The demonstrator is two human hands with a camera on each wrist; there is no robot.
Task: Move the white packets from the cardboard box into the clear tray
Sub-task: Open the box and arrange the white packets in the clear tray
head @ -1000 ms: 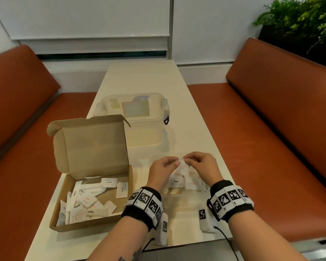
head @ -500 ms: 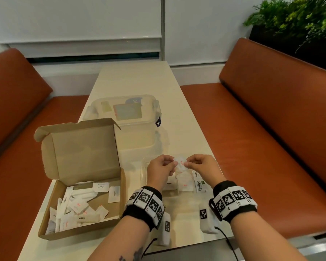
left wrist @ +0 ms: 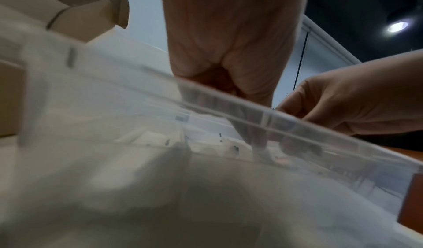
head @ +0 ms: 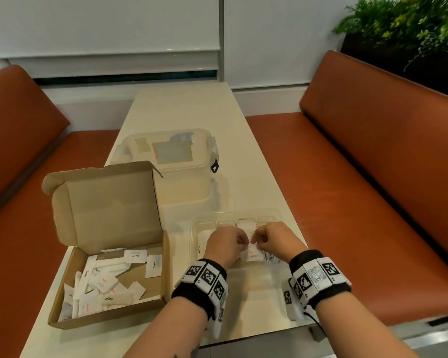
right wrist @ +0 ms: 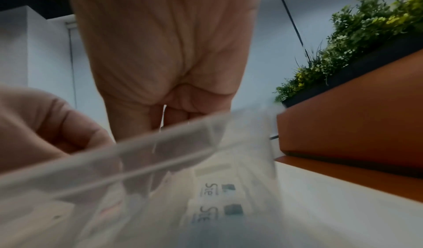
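An open cardboard box at the left holds several white packets. The clear tray lies to its right, with packets in its compartments. Both hands are low inside the tray. My left hand and right hand have curled fingers and together pinch the top edge of a white packet with red lettering. Through the tray wall the left wrist view shows my left hand reaching down beside my right hand. In the right wrist view, my right hand pinches a thin white edge behind the tray wall.
A lidded clear container stands behind the box and tray on the narrow cream table. Orange benches run along both sides, with a plant at the back right. Printed sweetener packets lie at the tray's right end.
Both hands have come down together, from holding the packet above the tray to holding it low inside a compartment. The box and the container have not moved.
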